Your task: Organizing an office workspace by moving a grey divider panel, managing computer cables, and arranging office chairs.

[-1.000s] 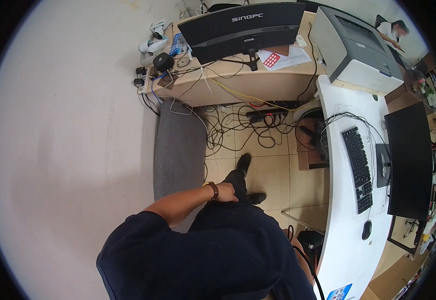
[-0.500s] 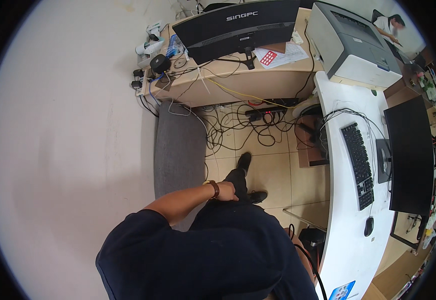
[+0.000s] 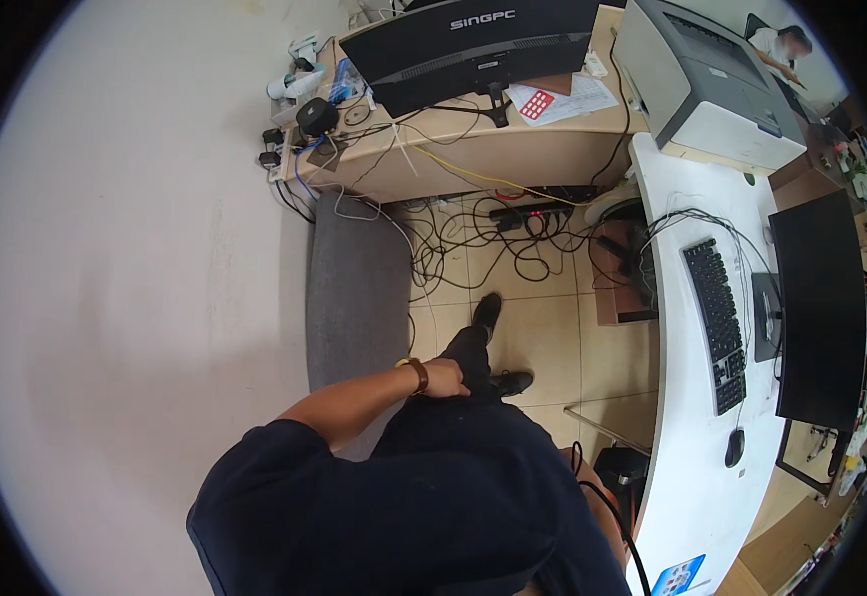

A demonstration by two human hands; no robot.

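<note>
My left hand (image 3: 444, 378) rests against the black trousers (image 3: 470, 350) at my thigh, with a brown strap and a yellowish band on the wrist. Its fingers look curled together; whatever may be inside them is hidden. Only a strip of my right forearm (image 3: 607, 509) shows past my dark shirt (image 3: 433, 497), beside a black cable (image 3: 624, 531); the right hand itself is out of sight. Left of my legs stands a grey padded seat (image 3: 354, 288). My black shoes (image 3: 515, 383) are on the tiled floor.
On the right, a white desk (image 3: 697, 497) carries a keyboard (image 3: 715, 318), mouse (image 3: 734, 449) and monitor (image 3: 821, 308). A printer (image 3: 711, 89) stands behind it. Tangled cables (image 3: 453, 258) lie under the far wooden desk (image 3: 493, 164), which holds another monitor (image 3: 473, 50). One person (image 3: 781, 48) is far right.
The view has shifted slightly. My left hand stays at my thigh, and nothing has been picked up or put down. The distant person's head has moved a little.
</note>
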